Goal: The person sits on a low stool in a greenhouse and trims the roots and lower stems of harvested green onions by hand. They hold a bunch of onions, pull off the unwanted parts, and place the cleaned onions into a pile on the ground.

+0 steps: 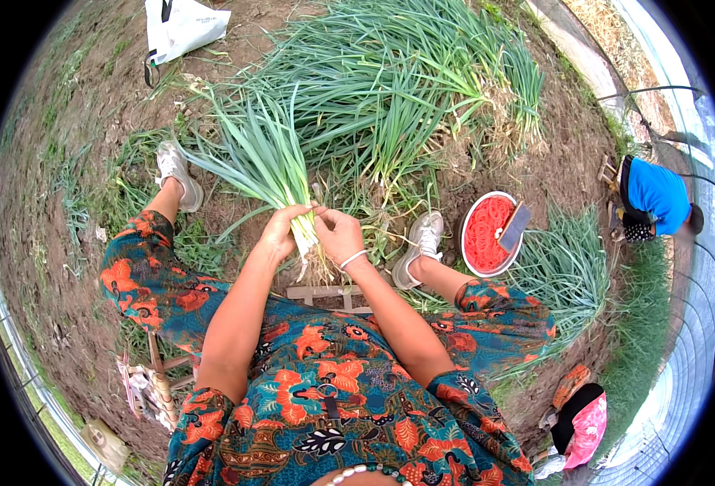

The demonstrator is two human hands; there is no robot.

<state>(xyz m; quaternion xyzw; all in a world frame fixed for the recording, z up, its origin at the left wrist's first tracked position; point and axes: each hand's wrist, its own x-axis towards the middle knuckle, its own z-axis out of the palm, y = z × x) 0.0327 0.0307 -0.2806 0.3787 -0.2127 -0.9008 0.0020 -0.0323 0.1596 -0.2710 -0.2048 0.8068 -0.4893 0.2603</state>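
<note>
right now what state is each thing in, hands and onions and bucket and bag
Bunch: held, roots on, leaves fanned out
Left hand: gripping the bunch
Right hand: gripping the bunch
Big pile: heaped on the soil
Side pile: lying on the soil
Bucket: upright, uncovered
Red bands: heaped inside
Blue-grey block: slanting across the bucket's edge
White bag: set down, fullness unclear

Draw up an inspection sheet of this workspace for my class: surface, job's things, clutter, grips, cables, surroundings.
Surface: brown soil, green leaves scattered.
Job's things: rooted bunch of green stalks; large green heap beyond; bucket of red rings, grey block at its rim.
Clutter: white bag, upper left.
Grips: left grip and right grip both closed around the bunch's pale stems.
Cables: thin dark line, right; cable or frame, cannot tell.
Surroundings: person in blue, another in pink, pale sheeting.
</note>
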